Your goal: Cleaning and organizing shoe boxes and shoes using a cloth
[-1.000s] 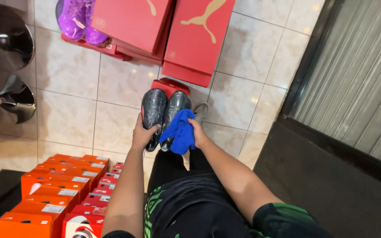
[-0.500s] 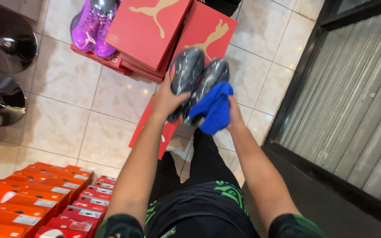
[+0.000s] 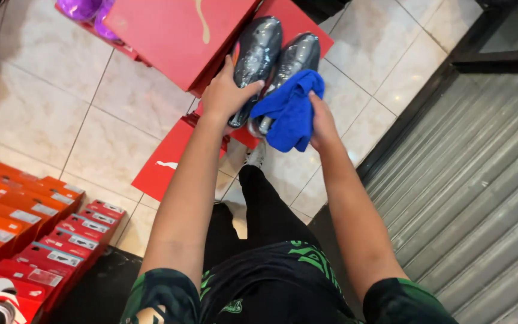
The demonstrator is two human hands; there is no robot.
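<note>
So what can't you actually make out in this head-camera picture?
- Right hand: its fingers are buried in the blue cloth.
- The two grey shoes: heels hidden by the left hand and the cloth; soles face away.
- Purple items: cut off by the top edge, so their kind is unclear.
- Stacked orange and red shoe boxes: labels too small, stack cut by the left edge.

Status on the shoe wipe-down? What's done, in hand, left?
Done: both grey shoes are out of their box and look glossy.
In hand: the left hand grips the pair together; the right hand presses a blue cloth on the right-side shoe's heel end.
Left: the open red box on the floor sits empty; whether the hidden sides are wiped cannot be told.
</note>
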